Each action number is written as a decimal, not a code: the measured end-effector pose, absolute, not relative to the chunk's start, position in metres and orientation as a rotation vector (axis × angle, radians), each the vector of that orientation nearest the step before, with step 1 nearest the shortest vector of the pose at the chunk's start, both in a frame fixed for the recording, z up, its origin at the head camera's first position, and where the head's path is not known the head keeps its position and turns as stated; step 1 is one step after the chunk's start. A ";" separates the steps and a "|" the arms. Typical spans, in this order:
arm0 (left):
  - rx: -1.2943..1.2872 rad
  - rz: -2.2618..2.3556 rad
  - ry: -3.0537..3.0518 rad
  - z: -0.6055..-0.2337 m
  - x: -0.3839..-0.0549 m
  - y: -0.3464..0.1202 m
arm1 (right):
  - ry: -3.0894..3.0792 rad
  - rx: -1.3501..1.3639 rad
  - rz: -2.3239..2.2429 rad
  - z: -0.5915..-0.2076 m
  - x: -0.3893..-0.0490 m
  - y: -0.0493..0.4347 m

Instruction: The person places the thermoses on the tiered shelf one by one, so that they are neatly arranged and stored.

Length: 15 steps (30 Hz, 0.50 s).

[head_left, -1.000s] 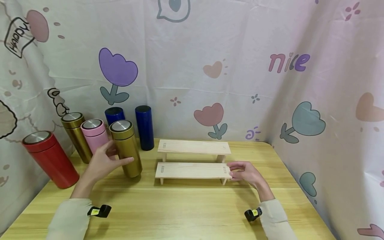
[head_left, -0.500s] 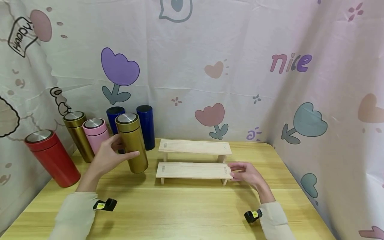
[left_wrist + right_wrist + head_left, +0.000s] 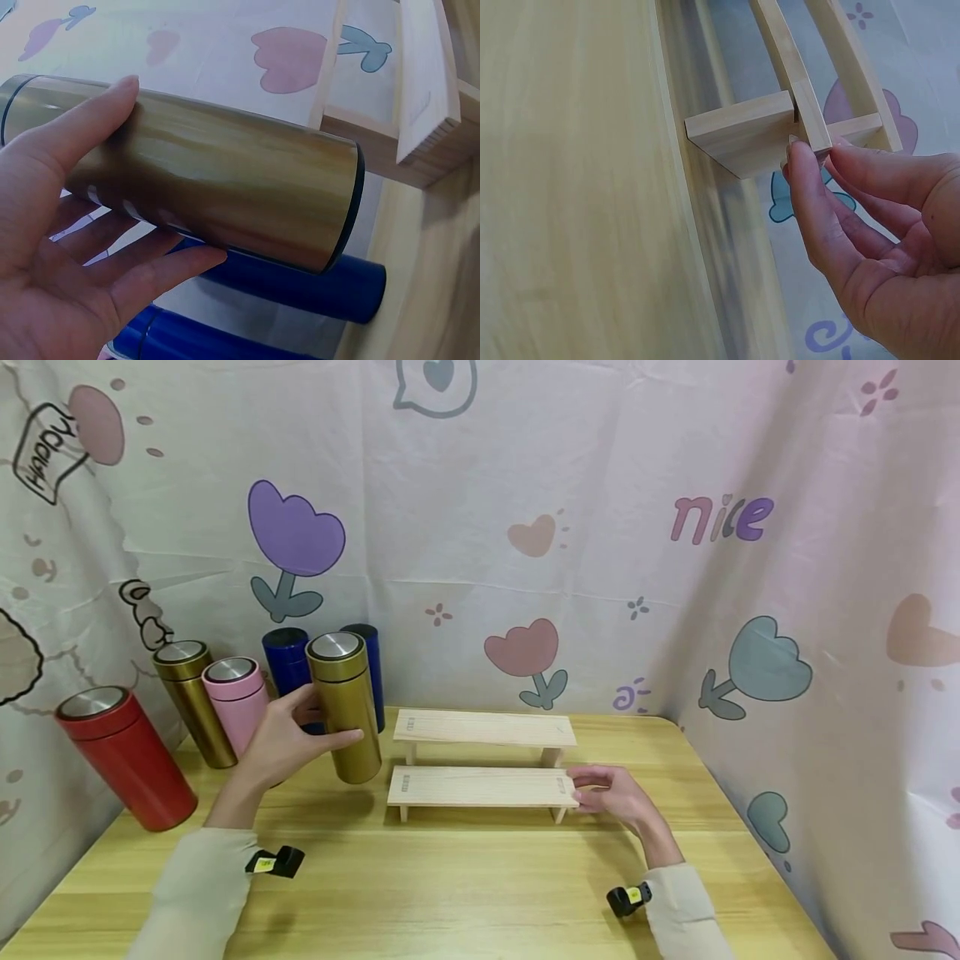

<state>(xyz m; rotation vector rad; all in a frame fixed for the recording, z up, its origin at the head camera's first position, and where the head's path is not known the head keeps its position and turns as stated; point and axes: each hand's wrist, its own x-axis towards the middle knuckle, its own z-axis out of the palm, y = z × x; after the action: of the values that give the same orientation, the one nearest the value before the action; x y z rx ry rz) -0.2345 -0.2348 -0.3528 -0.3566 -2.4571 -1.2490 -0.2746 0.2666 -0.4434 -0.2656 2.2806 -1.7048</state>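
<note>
Currently the left hand [image 3: 287, 742] wraps thumb and fingers around a gold steel-lidded flask [image 3: 347, 714], holding it slightly tilted and raised off the wooden table [image 3: 420, 893], towards ten o'clock from the two-tier wooden stand [image 3: 480, 787]. The right hand [image 3: 617, 795], at the stand's three o'clock, pinches the end of its lower shelf. From the held flask, blue flasks [image 3: 287, 662] stand behind at ten and one o'clock; a pink flask [image 3: 237, 714] and another gold flask [image 3: 197, 714] sit towards nine, and a red flask [image 3: 137, 768] between eight and nine.
</note>
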 end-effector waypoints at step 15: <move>-0.419 -1.280 -2.414 -0.342 -0.241 -0.220 | 2.299 -0.265 -1.716 -0.445 -0.270 0.265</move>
<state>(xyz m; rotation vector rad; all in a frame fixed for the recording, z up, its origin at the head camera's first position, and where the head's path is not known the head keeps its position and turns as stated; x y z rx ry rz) -0.2412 -0.2201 -0.3418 -0.4195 -2.4136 -1.2798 -0.2701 0.2652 -0.4453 -0.2646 2.2994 -1.7161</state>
